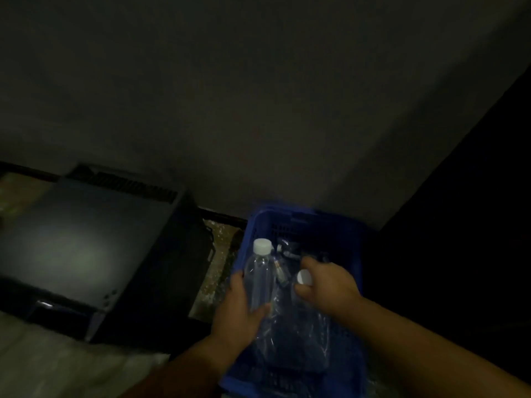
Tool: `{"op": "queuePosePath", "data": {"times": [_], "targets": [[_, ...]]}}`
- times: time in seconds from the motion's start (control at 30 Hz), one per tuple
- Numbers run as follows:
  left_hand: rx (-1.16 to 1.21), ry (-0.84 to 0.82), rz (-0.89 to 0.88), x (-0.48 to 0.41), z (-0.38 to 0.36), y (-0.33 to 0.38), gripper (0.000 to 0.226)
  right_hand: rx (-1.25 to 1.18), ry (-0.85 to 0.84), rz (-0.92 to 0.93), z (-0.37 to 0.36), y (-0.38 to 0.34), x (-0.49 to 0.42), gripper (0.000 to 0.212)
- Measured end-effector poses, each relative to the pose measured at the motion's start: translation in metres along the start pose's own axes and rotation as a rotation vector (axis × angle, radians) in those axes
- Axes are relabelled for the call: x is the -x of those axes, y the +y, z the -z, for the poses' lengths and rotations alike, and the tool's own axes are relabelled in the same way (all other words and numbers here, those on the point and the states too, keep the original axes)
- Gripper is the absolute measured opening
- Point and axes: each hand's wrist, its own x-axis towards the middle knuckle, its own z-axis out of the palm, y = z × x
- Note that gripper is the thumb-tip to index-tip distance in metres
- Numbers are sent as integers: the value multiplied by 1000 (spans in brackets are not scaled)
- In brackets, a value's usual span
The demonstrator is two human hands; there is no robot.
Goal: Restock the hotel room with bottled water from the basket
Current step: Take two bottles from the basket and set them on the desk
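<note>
Clear plastic water bottle with a white screw cap (258, 282), held in my left grip (238, 314) over the left half of the blue perforated plastic basket (356, 254); cap end points away from me, and the lower body sits in my palm. My left grip is clamped on this bottle, thumb laid across its front and fingers wrapped round its far left side. Second clear water bottle with a white cap (304, 277), to the right of the first and inside the basket, lies mostly under my right grip (327, 285). My right grip is closed round its neck just below the cap, thumb on the near side and fingers curled over the top. Both bottles are near each other but apart. Beneath them, on the basket floor, lies crumpled clear plastic (290, 349), with a few small dim items toward the far end, too dark to identify. The basket stands on a speckled stone floor (218, 268), close to a plain grey wall (258, 110). To its left, well apart from my grips, stands a dark grey box-shaped cabinet with a slotted vent along its far edge (86, 239). Pale white fabric (57, 363) fills the lower left corner.
</note>
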Motion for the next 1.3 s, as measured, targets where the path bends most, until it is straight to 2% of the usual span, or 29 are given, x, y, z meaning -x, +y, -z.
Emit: {"op": "queuePosePath", "data": {"times": [0.17,0.27,0.37,0.43,0.53,0.6,0.7,0.8,0.97,1.07,1.2,1.3], "targets": [[115,-101,-156,69,104,125,66,-59,263,182,168,-103,54,22],[163,-49,-198,111,155,175,67,51,246,323,237,-156,88,24],[104,-57,-193,156,196,204,74,241,203,481,268,-212,123,31],[80,-30,-154,184,215,210,74,345,201,592,271,-247,143,31],[85,107,-85,224,238,206,52,434,170,706,261,-297,171,27],[77,185,-46,248,255,197,40,443,147,751,248,-325,186,32],[-54,216,-56,283,282,181,27,457,69,839,224,-363,203,31],[-151,207,3,322,316,160,25,463,-37,925,203,-405,218,30],[-90,480,87,385,394,107,26,392,-162,1035,170,-493,228,21],[-108,547,76,417,442,71,28,403,-179,1107,146,-556,237,15],[-151,688,123,454,511,27,36,453,-211,1156,115,-641,245,28],[-249,685,122,481,565,2,33,510,-270,1166,97,-704,249,35]]}}
